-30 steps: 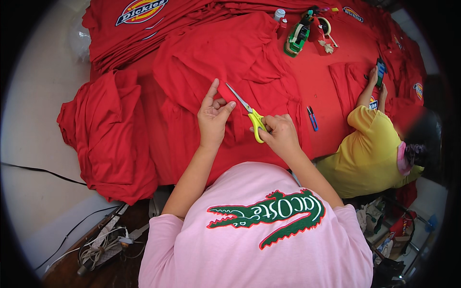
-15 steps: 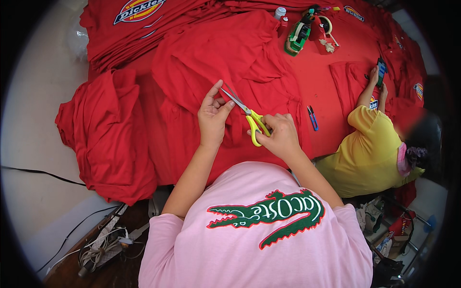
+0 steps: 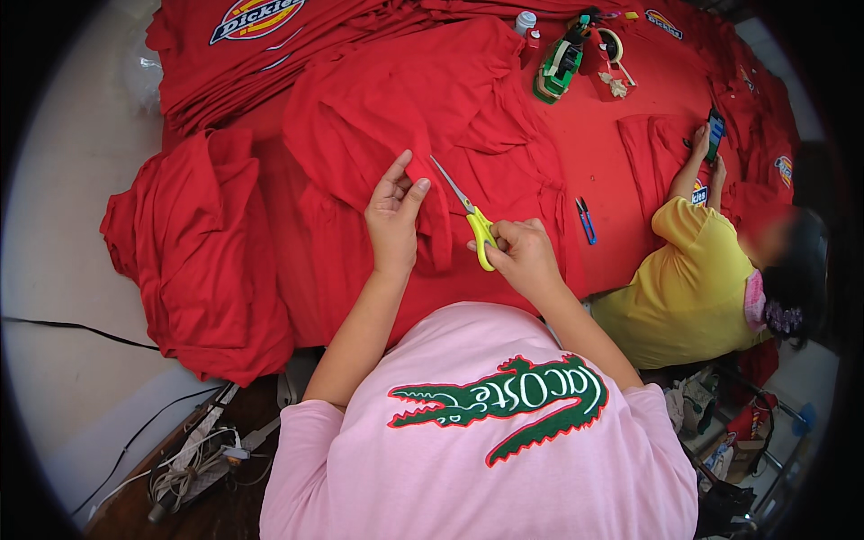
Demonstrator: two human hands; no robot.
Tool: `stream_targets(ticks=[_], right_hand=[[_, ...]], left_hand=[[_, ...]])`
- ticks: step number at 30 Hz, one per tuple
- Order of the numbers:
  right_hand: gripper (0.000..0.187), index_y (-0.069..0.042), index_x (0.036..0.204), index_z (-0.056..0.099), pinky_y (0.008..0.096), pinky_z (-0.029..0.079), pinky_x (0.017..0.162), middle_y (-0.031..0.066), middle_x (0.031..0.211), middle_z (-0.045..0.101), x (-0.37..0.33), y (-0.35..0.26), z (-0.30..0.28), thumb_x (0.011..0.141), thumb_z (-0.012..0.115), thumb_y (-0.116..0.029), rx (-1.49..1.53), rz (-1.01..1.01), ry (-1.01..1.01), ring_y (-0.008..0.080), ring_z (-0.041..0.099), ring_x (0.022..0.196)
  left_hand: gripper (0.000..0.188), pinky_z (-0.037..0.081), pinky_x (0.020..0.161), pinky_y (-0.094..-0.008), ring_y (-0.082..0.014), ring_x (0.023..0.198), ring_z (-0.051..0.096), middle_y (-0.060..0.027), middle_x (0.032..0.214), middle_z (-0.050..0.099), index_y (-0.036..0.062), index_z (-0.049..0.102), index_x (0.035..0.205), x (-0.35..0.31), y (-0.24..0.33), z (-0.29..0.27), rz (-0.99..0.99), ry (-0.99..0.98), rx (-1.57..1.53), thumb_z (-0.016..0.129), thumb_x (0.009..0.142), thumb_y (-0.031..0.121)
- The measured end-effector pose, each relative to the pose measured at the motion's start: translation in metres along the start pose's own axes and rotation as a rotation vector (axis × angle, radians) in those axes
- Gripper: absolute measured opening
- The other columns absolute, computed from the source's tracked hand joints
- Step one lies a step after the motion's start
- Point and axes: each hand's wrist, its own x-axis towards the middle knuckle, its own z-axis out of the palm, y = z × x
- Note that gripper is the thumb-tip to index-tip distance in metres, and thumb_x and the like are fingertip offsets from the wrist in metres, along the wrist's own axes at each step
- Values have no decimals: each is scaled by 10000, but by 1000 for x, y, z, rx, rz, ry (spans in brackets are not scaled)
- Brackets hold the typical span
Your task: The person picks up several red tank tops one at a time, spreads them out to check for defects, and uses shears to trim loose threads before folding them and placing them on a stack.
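Note:
A pair of scissors point(image 3: 483, 238) with yellow-green handles is in my right hand point(image 3: 524, 255), its fingers wrapped round the loops. The blades are together and point up and to the left. My left hand point(image 3: 393, 216) is raised left of the blade tips, forefinger stretched up and thumb apart from it, the other fingers partly curled. I see nothing between its fingers. Both hands are over a rumpled red garment point(image 3: 387, 99) spread across the table, one fold of it showing just right of my left thumb.
More red garments lie heaped at the left point(image 3: 193, 261) and stacked at the back point(image 3: 270, 67). A green tape dispenser point(image 3: 558, 74) stands far right of centre. Blue thread snips point(image 3: 586, 221) lie on the red tabletop point(image 3: 585, 144). At the right, a person in yellow point(image 3: 684, 279) holds a phone point(image 3: 715, 135).
The scissors have closed, and their tips have moved right, away from my left hand. My left hand has shifted slightly left, its thumb now apart from the blades.

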Motion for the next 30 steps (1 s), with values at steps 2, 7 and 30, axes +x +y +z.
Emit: stream_targets(ticks=[2, 7, 30], right_hand=[[268, -61, 767, 678, 397, 382, 708, 71, 591, 566, 1, -1, 0, 777, 822, -286, -9, -8, 10, 248, 539, 592], [312, -70, 782, 690, 403, 379, 723, 68, 632, 589, 7, -9, -2, 743, 832, -345, -112, -2, -3, 246, 556, 646], [313, -53, 781, 674, 407, 380, 720, 89, 610, 584, 24, -7, 1, 787, 816, -332, -103, -73, 16, 259, 539, 605]], left_hand=[[586, 520, 921, -219, -69, 964, 626, -41, 1063, 689, -22, 513, 1509, 2, -4, -4, -7, -3, -8, 656, 947, -106], [648, 523, 969, -240, -86, 1026, 629, -54, 1220, 658, -18, 464, 1541, 0, 6, 4, -49, -81, -52, 660, 933, -124], [689, 533, 950, -239, -83, 1007, 630, -71, 1269, 664, -20, 452, 1552, 9, 2, -2, -67, -76, -44, 689, 913, -122]])
